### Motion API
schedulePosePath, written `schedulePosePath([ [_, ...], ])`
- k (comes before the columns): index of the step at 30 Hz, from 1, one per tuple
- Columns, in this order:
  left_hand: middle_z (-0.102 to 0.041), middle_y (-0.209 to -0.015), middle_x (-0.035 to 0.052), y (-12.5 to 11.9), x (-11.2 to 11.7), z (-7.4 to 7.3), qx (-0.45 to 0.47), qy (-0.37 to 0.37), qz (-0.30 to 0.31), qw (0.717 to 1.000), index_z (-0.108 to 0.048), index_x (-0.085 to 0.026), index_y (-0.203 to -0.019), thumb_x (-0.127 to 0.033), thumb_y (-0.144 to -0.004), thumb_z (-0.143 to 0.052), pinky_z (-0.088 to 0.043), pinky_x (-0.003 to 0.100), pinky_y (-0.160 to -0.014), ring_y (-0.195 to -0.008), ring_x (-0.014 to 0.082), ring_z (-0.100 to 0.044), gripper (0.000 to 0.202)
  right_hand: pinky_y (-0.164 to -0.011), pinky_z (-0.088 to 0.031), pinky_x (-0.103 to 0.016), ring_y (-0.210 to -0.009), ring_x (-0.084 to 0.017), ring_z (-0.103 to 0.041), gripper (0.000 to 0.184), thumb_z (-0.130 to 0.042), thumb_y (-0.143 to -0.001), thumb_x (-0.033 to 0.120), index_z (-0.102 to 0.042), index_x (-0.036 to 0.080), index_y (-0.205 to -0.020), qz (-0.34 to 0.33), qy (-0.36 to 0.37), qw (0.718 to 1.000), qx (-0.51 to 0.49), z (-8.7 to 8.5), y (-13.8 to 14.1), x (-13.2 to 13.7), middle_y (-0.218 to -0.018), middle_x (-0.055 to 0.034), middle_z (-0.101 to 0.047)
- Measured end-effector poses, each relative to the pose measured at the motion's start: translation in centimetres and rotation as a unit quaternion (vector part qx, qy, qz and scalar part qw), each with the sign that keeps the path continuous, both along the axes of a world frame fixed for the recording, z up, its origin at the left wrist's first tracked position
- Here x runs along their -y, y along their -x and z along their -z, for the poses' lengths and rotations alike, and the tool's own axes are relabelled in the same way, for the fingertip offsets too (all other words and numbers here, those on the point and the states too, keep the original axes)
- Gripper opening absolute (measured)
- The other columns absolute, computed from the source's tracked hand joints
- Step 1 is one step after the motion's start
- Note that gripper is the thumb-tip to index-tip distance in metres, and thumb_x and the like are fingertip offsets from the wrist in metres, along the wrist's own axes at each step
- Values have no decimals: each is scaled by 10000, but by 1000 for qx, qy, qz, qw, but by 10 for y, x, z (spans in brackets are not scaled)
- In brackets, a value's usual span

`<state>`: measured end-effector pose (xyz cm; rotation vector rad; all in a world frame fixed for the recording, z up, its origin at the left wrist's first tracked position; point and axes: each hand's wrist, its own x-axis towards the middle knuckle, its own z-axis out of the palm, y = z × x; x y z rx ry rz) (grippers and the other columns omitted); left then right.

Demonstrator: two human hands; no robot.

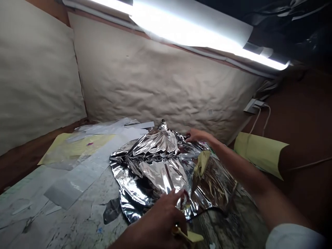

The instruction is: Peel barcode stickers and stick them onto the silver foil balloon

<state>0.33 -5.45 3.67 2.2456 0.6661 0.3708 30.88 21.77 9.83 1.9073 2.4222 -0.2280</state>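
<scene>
Hands at the crumpled silver foil (pixel 166 173), mid-worktable (pixel 77 230): left hand (pixel 164 214) near its close edge, fingers bent, above a yellow piece (pixel 194 237); right hand (pixel 198 135) at its far side, fingers bent; whether either grips cannot be told. Left to right: yellow sheet (pixel 58 144), white strip (pixel 74 185), foil, curled yellow paper (pixel 259 152) by the brown wall (pixel 306 121).

Your left hand (pixel 166 211) is at the near edge of the crinkled silver foil (pixel 160 145), and your right hand (pixel 195 135) is at its far side. Yellow paper (pixel 57 147) lies to your left; a lit tube lamp (pixel 264 61) runs above.
</scene>
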Motion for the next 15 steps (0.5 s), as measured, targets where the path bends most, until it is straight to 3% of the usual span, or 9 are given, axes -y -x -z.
schedulePosePath([
  [3, -226, -1578, -28, 1, 4, -3, -25, 34, 10, 999, -740, -279, -920, -222, -685, -736, -285, 532, -1099, -1410, 353, -264, 242, -649, -462, -263, -732, -195, -633, 263, -691, -801, 374, -717, 112, -815, 27, -5, 999, 24, 5, -22, 17, -740, -33, -690],
  [6, -353, -1527, 14, 2, 4, -3, -50, 57, 41, 996, -739, -283, -926, -259, -693, -765, -266, 577, -1092, -1362, 360, -359, 235, -756, -521, -327, -855, -192, -638, 261, -606, -900, 367, -665, 120, -961, 58, -36, 997, 42, 13, -24, 20, -930, -40, -673],
  [10, -686, -1156, 49, 1, -1, 0, -37, 63, 85, 994, -741, -239, -864, -214, -691, -755, -481, 389, -935, -1195, 293, -565, 176, -858, -528, -402, -1003, -204, -610, 280, -557, -943, 339, -587, 167, -1162, 111, -82, 989, 52, 23, -12, 19, -1180, -85, -597],
  [12, -712, -1096, 43, 1, -4, 1, -30, 63, 103, 992, -745, -237, -868, -168, -676, -747, -501, 332, -881, -1221, 282, -548, 204, -859, -529, -406, -1013, -209, -608, 293, -566, -938, 330, -578, 168, -1182, 121, -91, 987, 47, 24, -6, 21, -1193, -88, -591],
  [15, -655, -1240, 34, 4, -7, -3, -19, 78, 124, 989, -750, -254, -898, -138, -674, -742, -500, 302, -857, -1279, 270, -496, 253, -872, -522, -418, -1026, -214, -606, 302, -573, -934, 336, -578, 166, -1184, 111, -109, 987, 26, 20, 4, 29, -1199, -88, -590],
])
